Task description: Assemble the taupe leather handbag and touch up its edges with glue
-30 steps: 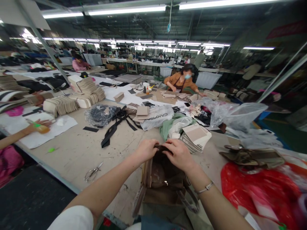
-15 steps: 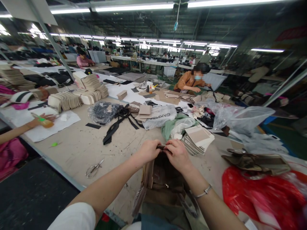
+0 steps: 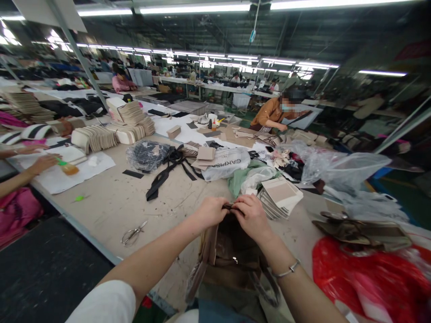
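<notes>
A brown handbag (image 3: 232,269) stands at the table's near edge against my body, its mouth facing up and its dark inside showing. My left hand (image 3: 214,211) pinches the bag's far top rim from the left. Close beside it, my right hand (image 3: 251,215) grips the same rim, thumb and fingers pressed together. The fingertips of both hands almost meet there. A strap hangs on each side of the bag. Small metal scissors (image 3: 133,234) lie on the table left of my forearm. A stack of beige panels (image 3: 281,197) rests just beyond my right hand.
Red plastic (image 3: 367,278) and an olive-brown bag (image 3: 367,233) lie at right. Black straps (image 3: 161,179) and a printed white bag (image 3: 225,163) lie ahead. At left, a co-worker's hand (image 3: 45,163) is near a glue bottle (image 3: 69,168). Another person (image 3: 269,114) works across the table.
My hands stay on the bag's rim with hardly any movement. The view has shifted slightly. Across the table, the person leans lower; at left, the co-worker's hand has moved off the glue bottle.
</notes>
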A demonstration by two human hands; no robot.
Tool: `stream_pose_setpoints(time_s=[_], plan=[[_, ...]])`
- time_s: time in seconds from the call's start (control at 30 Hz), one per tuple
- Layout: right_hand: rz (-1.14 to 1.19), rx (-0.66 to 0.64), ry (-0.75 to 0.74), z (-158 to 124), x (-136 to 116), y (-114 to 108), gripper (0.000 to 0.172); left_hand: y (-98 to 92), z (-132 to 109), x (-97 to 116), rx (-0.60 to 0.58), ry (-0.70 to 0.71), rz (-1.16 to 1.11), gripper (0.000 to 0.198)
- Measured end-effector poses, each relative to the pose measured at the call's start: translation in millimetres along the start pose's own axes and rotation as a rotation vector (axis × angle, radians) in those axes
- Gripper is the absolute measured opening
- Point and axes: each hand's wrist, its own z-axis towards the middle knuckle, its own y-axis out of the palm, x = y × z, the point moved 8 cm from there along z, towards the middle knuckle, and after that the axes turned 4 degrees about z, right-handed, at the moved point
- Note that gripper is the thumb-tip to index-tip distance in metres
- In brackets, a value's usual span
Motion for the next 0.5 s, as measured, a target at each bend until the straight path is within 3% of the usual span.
stream_pose_setpoints(time_s=[0.5], plan=[[0.009,-0.094,-0.063,1.8,-5.4,4.0,0.016,1.6,1.3,-2.7,0.01,-0.019,-0.08,0.022]])
